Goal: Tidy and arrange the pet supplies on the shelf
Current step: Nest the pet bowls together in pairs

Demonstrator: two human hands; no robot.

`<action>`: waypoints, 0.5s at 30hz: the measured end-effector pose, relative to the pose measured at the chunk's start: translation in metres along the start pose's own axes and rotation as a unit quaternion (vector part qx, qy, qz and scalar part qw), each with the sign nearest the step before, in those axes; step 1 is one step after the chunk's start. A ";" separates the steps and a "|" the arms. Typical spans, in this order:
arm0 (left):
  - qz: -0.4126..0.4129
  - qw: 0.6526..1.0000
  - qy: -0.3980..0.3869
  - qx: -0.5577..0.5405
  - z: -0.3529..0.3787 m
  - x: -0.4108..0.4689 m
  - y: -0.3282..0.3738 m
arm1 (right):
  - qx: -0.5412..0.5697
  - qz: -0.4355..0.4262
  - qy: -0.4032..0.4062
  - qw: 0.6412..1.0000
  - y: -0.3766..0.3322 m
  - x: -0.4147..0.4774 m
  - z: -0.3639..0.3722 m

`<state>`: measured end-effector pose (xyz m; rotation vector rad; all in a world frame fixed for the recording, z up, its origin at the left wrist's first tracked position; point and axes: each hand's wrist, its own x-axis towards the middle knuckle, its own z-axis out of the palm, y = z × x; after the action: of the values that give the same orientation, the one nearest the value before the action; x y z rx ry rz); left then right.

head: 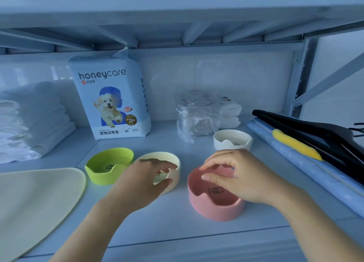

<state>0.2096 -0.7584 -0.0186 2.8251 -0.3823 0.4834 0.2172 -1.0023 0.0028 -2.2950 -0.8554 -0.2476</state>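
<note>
Several pet bowls stand on the white shelf (pixel 173 218). A green bowl (pixel 106 174) sits at the left, touching a cream bowl (pixel 173 163). My left hand (pixel 141 181) hovers over the cream bowl with fingers spread and curved, holding nothing. A pink bowl (pixel 214 206) with a fishbone print stands in front at the right. My right hand (pixel 242 177) rests over its far rim, fingers apart and bent, with no clear grip. A white bowl (pixel 232 141) stands behind it.
A honeycare pad pack (pixel 110 100) stands upright at the back. Folded white pads (pixel 29 122) lie stacked at the left, a cream mat (pixel 33 202) in front. A plastic-wrapped bundle (pixel 197 116) sits mid-back. Blue rolled mats (pixel 307 169) and black hangers (pixel 315 131) lie at the right.
</note>
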 end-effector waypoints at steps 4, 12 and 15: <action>0.009 1.000 0.004 -0.015 0.006 -0.002 -0.006 | -0.046 0.008 -0.024 0.999 -0.008 -0.009 0.004; 0.002 0.999 0.041 -0.022 0.023 0.001 -0.005 | -0.074 0.029 -0.020 0.997 -0.005 -0.023 0.011; 0.014 0.999 0.045 -0.022 0.028 0.005 -0.005 | -0.085 0.034 -0.032 0.995 0.000 -0.026 0.016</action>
<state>0.2236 -0.7631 -0.0429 2.7482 -0.4102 0.5974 0.1963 -1.0053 -0.0193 -2.4981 -0.8133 -0.2268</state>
